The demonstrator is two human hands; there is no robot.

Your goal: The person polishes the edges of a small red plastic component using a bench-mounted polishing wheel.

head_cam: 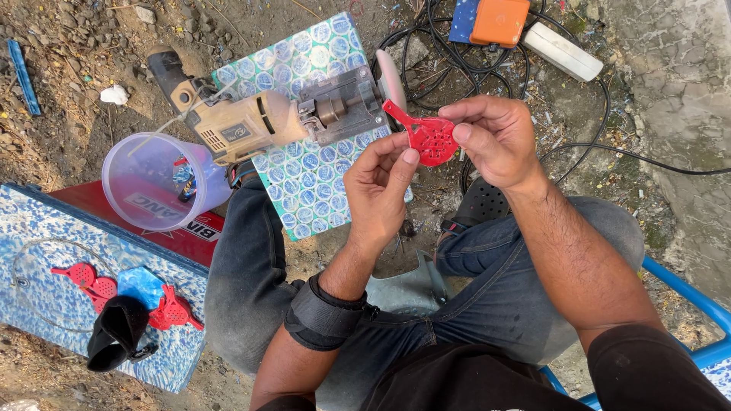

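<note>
The red paddle (428, 137), a small perforated plastic piece with a short handle, is held up over the lap, at about 12 o'clock from the knees. The right hand (495, 141) pinches its round end between thumb and forefinger; the left hand (378, 190) nips its lower edge with thumb and fingertips. To inspect or trim it cleanly, I'd judge it best to keep both pinches on the rim, clear of the holes. At 10 o'clock lies a yellow grinder (251, 122) on a patterned tile (320, 183). At 9 o'clock a clear cup (148, 179) holds small coloured bits, too blurred to name. At 8 o'clock more red pieces (95, 285) rest on a blue slab (46, 228)
</note>
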